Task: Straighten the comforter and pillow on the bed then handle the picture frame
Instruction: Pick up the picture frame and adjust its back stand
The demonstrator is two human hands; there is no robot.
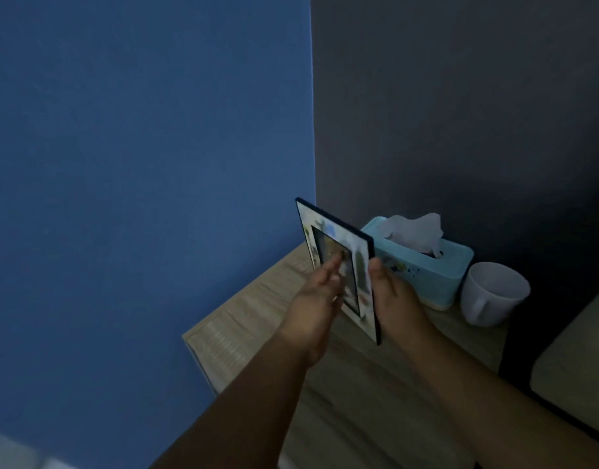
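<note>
A dark-edged picture frame (332, 238) with a pale printed border stands upright and turned edge-on above a wooden bedside table (244, 326). My left hand (313, 302) lies against its front face, fingers spread over the picture. My right hand (393, 296) is behind the frame, its thumb at the right edge, gripping it. A pale corner of the bed (575, 367) shows at the right; the comforter and pillow are out of view.
A light blue tissue box (423, 265) with a tissue sticking out stands just behind the frame. A white mug (491, 292) sits to its right. A blue wall rises on the left, a dark wall behind the table.
</note>
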